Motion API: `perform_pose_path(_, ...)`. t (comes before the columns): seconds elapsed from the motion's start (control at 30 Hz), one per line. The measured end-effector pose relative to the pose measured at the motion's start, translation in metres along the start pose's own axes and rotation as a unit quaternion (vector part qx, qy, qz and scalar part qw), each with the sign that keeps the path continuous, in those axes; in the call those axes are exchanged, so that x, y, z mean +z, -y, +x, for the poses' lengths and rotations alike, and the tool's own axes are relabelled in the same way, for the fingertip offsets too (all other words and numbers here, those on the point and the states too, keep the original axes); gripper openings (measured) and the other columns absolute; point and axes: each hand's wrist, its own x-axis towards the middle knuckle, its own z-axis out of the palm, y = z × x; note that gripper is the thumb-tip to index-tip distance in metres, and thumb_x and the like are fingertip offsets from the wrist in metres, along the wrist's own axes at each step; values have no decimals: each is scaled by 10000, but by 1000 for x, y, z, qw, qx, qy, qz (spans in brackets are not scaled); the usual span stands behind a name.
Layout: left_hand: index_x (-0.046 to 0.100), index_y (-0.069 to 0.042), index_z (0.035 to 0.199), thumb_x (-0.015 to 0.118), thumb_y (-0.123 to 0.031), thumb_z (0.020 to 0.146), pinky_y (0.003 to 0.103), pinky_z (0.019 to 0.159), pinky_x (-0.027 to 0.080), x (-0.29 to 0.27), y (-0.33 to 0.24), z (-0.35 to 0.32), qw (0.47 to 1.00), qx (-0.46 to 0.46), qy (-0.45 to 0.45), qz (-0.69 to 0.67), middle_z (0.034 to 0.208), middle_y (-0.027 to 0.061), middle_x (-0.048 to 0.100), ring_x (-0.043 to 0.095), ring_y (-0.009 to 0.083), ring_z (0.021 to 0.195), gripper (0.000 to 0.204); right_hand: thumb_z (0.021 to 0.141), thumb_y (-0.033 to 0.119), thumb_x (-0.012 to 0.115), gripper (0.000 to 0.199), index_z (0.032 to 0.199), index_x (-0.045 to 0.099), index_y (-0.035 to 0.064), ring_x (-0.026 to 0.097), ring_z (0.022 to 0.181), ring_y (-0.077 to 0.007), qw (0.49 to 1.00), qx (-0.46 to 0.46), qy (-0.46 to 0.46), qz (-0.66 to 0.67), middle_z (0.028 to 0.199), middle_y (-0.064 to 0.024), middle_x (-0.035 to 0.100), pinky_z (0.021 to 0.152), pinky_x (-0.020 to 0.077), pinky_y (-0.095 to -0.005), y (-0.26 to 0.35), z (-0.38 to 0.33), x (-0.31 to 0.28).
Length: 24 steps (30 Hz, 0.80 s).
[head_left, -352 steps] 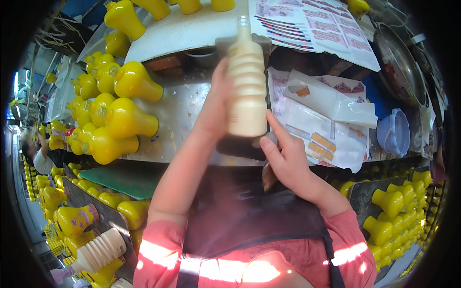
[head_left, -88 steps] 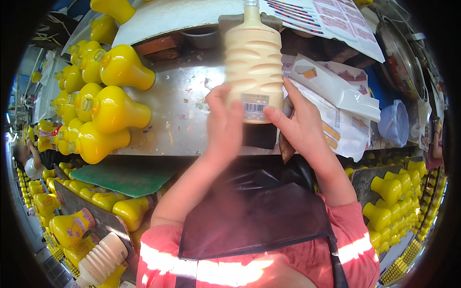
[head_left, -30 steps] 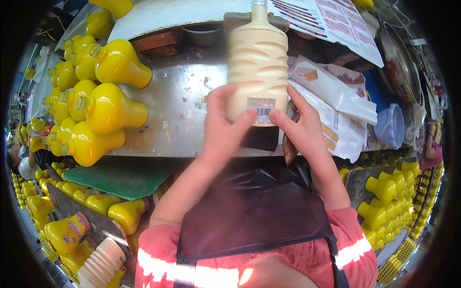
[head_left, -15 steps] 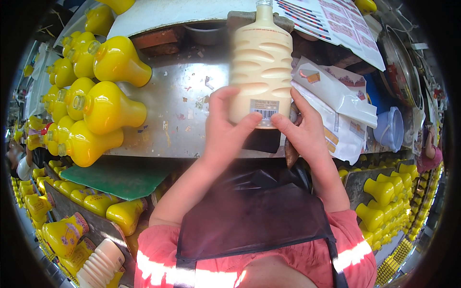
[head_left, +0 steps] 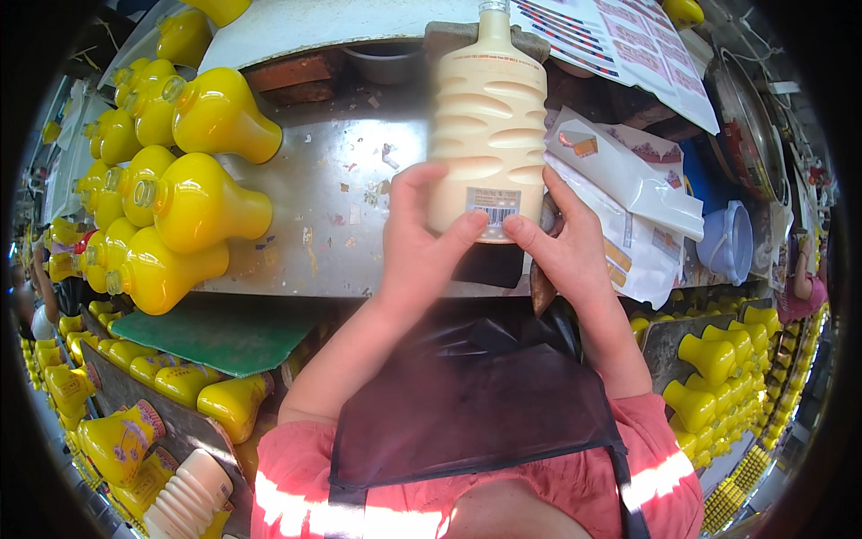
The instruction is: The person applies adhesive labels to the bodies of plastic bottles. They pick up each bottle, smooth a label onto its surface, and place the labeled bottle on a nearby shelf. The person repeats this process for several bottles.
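1. Cream ribbed plastic bottle (head_left: 488, 126), upper centre of frame, is held upright over steel worktop (head_left: 323, 207).
2. Left hand (head_left: 420, 250) and right hand (head_left: 561, 251) pinch its labelled base.
3. Judged light, stiff, smooth; ribs offer firmer hold.

Between my left hand (head_left: 417, 256) and right hand (head_left: 561, 256) the ribbed bottle (head_left: 488, 117) is cream with a white, black-barred label (head_left: 493, 207), left of them the bottles (head_left: 193, 202) are bright yellow on grey steel (head_left: 332, 225), below lie a green mat (head_left: 211, 332) and my dark apron (head_left: 467, 395)
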Motion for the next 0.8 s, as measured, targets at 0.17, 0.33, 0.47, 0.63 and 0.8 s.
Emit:
perform_pose_path(0.17, 363, -100, 1374, 753, -85, 915, 350, 1045, 458, 0, 3, -1, 1000, -9, -3, 5, 1347, 136, 537, 554, 206, 1232, 602, 786, 294, 787, 763, 1402, 533, -76, 666, 1173, -281, 1000, 20, 1, 17, 1250, -243, 684, 999, 490, -354, 2, -1, 2)
perform_pose_path(0.33, 191, -109, 1516, 829, -73, 826, 376, 1101, 424, -12, 3, -1, 995, 30, 49, 77, 1450, 180, 492, 522, 254, 1318, 940, 877, 313, 745, 696, 1422, 531, -64, 659, 1010, -185, 999, 31, 0, 22, 1165, -159, 702, 906, 508, -324, -4, 0, -5)
perform_pose_path(0.47, 63, -81, 1586, 889, -94, 752, 398, 1125, 413, -16, -1, 2, 973, 81, 55, 210, 1525, 211, 456, 509, 284, 1366, 1174, 1026, 379, 614, 540, 1375, 606, -34, 516, 748, -54, 991, 106, 28, 83, 938, -14, 652, 690, 429, -211, -10, -4, -22)
perform_pose_path(0.63, 266, -37, 1516, 936, -160, 693, 412, 1063, 474, -2, -7, -5, 942, 135, -7, 307, 1416, 217, 558, 596, 339, 1264, 1068, 1023, 311, 582, 448, 1319, 670, -13, 451, 636, -33, 983, 120, 22, 136, 761, 30, 595, 608, 378, -204, -14, -7, -23)
perform_pose_path(0.8, 477, -49, 1341, 954, -200, 646, 439, 1009, 501, -4, 3, 1, 912, 257, -43, 316, 1347, 211, 593, 602, 407, 1199, 857, 914, 150, 562, 458, 1334, 669, 4, 464, 614, -39, 977, 151, 17, 151, 739, 29, 590, 594, 387, -207, -9, -3, -16)
